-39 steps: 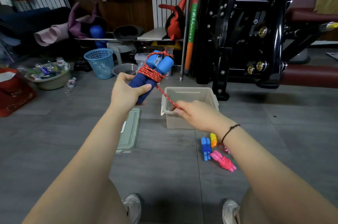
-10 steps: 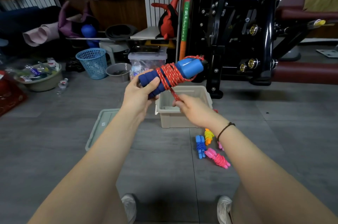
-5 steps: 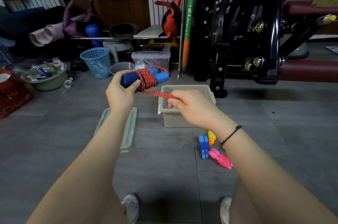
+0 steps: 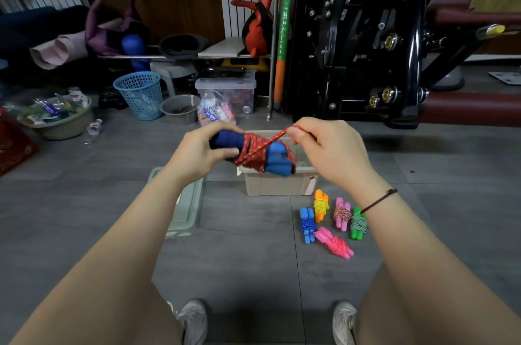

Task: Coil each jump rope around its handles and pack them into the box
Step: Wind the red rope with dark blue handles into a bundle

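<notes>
Head view, centre of the frame: the left hand (image 4: 197, 157) is clenched around the dark blue foam handles (image 4: 225, 143) of a jump rope, held side by side and roughly level above the floor. A red speckled cord (image 4: 252, 153) is wound in many turns around the middle of the handles, with the lighter blue handle ends (image 4: 277, 161) sticking out to the right of the coil. The right hand (image 4: 334, 155) pinches the free stretch of that cord between thumb and forefinger, pulling it taut up and to the right from the coil.

Directly behind the bundle sits an open beige plastic box (image 4: 279, 184) on the grey tiled floor (image 4: 245, 260); its pale green lid (image 4: 184, 203) lies flat to its left. Lower right of the box, five small coiled jump ropes lie close together on the floor: blue (image 4: 307, 224), orange with yellow cord (image 4: 321, 205), pink with striped cord (image 4: 342, 213), green (image 4: 358, 223) and bright pink (image 4: 334, 243).
</notes>
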{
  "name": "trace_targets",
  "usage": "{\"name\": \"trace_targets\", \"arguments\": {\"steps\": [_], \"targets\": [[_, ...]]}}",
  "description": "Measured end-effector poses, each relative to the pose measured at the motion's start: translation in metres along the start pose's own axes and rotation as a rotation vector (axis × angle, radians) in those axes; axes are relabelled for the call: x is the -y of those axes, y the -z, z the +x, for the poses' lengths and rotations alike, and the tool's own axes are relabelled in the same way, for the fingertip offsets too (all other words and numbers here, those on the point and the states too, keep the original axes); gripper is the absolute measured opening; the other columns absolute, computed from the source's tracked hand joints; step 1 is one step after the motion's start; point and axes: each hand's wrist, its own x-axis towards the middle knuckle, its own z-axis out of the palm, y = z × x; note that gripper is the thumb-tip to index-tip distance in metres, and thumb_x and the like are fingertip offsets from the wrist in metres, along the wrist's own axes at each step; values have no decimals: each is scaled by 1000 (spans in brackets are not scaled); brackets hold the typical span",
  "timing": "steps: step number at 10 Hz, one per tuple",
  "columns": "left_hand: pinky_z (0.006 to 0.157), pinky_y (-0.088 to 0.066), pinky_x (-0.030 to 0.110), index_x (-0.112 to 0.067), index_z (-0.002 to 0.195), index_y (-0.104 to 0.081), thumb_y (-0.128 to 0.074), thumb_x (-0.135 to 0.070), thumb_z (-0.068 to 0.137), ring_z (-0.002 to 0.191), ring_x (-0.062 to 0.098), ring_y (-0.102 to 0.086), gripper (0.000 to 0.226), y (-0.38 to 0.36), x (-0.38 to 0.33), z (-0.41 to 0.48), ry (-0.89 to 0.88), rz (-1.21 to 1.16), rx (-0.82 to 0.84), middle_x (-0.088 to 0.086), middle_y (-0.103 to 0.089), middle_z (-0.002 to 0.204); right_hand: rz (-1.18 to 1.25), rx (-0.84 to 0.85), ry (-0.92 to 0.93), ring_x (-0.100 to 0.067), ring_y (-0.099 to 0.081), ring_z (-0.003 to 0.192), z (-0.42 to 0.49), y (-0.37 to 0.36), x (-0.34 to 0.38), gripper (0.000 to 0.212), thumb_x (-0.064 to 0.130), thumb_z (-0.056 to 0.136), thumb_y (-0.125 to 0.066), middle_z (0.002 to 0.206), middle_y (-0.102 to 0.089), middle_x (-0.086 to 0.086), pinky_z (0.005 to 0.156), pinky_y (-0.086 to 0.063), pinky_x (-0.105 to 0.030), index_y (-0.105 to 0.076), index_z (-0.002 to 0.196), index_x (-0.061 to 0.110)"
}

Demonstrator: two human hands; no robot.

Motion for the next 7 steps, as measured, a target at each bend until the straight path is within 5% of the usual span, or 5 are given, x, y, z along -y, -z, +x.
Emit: {"name": "trace_targets", "arguments": {"steps": [2, 4, 5, 6, 7], "targets": [[64, -55, 25, -17, 101, -65, -70, 7, 77, 79, 8, -66, 35, 11, -26, -10, 98, -315, 361, -2, -68, 91, 167, -18, -98, -8, -42, 48, 4, -6, -18, 31, 45, 93, -47, 50, -47, 4, 52, -30, -27, -62, 73, 26], [79, -49, 45, -26, 97, -71, -91, -36, 51, 83, 25, -63, 51, 14, -30, -15, 144, -628, 622, 5, -69, 93, 366, 102, -137, -3, -40, 50, 5, -9, -7, 30, 41, 92, -50, 52, -46, 7, 57, -37, -24, -63, 68, 27], [72, -49, 39, -21, 102, -69, -91, -33, 53, 80, 23, -62, 55, 7, -31, -14, 106, -822, 537, 6, -68, 92, -194, -314, -566, -3, -39, 58, 4, -29, -9, 47, 57, 92, -36, 54, -44, 5, 69, -42, -13, -54, 56, 31], [61, -52, 29, -14, 109, -62, -88, -23, 58, 76, 18, -64, 57, 0, -38, -11, 110, -1010, 264, 3, -69, 89, 749, 375, -250, 7, -30, 65, -4, -46, -10, 27, 42, 100, -35, 68, -32, 24, 62, -25, 5, -46, 76, 48], [56, -49, 24, -21, 104, -63, -74, -9, 76, 74, 15, -62, 33, -8, -41, -6, 226, -911, -36, -4, -68, 85, 322, 173, -196, -21, -57, 89, -2, -60, 18, 19, 17, 99, -41, 100, -62, -5, 77, -46, -27, -57, 109, 13]]}}
